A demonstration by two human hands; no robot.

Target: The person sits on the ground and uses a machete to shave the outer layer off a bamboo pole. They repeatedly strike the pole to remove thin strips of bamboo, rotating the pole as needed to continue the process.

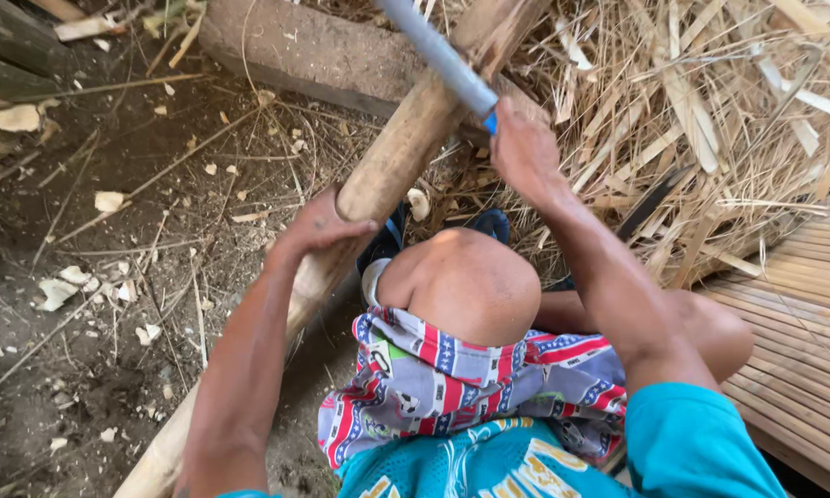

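Observation:
A long bamboo pole (398, 152) runs diagonally from the lower left to the top centre, its far end resting on a wooden block (313, 51). My left hand (318, 226) grips the pole near its middle, beside my bent knee (461, 281). My right hand (524, 152) is closed around the handle of a long grey blade (438, 53), which is raised over the pole near the block.
A heap of dry bamboo strips and shavings (710, 120) lies at the upper right. A slatted bamboo mat (812, 314) is at the right edge. Chips and twigs litter the dirt ground (110, 277) on the left.

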